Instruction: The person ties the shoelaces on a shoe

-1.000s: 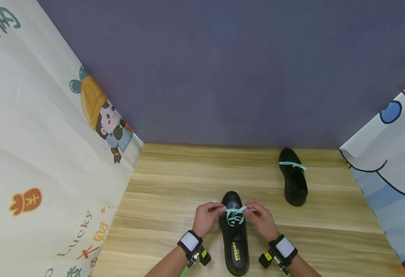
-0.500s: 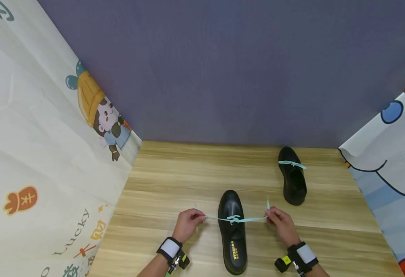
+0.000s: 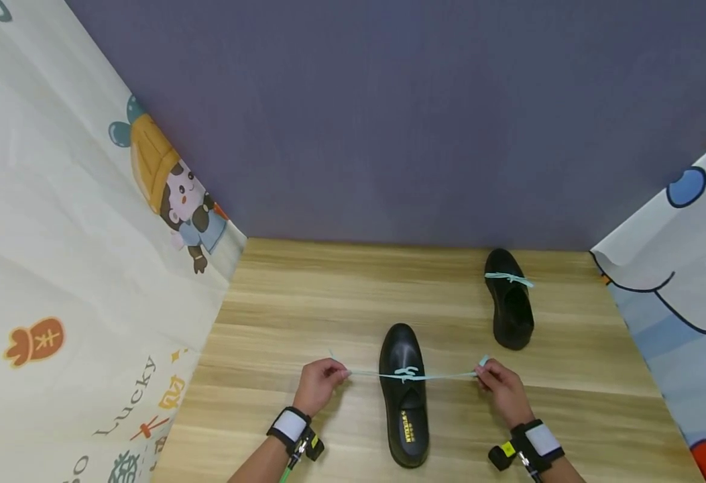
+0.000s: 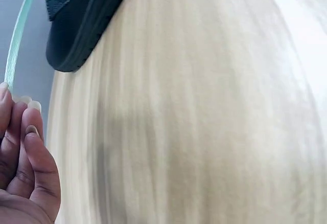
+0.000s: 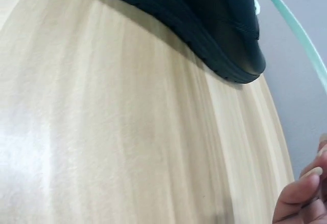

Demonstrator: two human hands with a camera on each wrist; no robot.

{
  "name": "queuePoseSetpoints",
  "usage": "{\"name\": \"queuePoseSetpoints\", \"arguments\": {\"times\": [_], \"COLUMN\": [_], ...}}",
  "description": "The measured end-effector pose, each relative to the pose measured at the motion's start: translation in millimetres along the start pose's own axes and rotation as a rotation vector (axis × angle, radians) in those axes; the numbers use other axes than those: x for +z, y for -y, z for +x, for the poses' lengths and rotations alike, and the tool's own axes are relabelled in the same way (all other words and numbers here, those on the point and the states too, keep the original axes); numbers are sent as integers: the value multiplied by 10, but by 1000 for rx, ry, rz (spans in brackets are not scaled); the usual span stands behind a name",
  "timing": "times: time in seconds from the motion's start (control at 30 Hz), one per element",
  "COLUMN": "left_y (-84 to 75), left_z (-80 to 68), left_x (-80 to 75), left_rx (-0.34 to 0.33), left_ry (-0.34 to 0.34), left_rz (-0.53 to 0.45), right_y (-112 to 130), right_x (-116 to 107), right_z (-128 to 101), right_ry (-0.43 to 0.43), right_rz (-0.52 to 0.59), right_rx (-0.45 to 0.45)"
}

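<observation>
Across the near shoe, the left hand and right hand are pinching the lace ends in closed fingers; the lace is lying crosswise, equidistant.

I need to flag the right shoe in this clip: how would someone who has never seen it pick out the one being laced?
On the wooden table, two black shoes lie toes toward the purple wall. The near shoe sits between the left hand and right hand. Unlike the far shoe, its mint-green lace is pulled taut sideways, one end pinched by each hand.
</observation>
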State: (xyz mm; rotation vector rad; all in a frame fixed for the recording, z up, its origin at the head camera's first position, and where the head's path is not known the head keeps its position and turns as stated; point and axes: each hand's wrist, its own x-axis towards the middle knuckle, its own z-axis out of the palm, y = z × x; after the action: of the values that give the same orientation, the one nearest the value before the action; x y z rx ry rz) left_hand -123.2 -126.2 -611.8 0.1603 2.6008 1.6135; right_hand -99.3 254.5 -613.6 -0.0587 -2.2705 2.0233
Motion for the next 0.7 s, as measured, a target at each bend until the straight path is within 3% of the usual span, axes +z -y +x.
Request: {"name": "queuePoseSetpoints", "arguments": {"times": [0.1, 0.2, 0.33, 0.4, 0.5, 0.6, 0.7], "left_y": [20, 46, 76, 48, -58, -211, -338], "left_z": [-13, -58, -111, -119, -65, 35, 113], "left_x": [14, 51, 110, 145, 197, 288, 426], "left_rx": [4, 4, 62, 108, 155, 223, 306], "left_ry": [12, 66, 144, 139, 126, 155, 224], "left_rz": [3, 19, 146, 247, 320, 292, 261], "right_y": [10, 11, 6, 11, 75, 150, 196], "right_x": [-14, -4, 47, 76, 165, 298, 437], "right_z": [0, -19, -25, -23, -8, 26, 57], "right_ry": [2, 20, 75, 72, 81, 217, 387], "right_rz": [-62, -181, -395, -466, -488, -477, -466], "right_rx": [35, 157, 249, 198, 42, -111, -157]}}
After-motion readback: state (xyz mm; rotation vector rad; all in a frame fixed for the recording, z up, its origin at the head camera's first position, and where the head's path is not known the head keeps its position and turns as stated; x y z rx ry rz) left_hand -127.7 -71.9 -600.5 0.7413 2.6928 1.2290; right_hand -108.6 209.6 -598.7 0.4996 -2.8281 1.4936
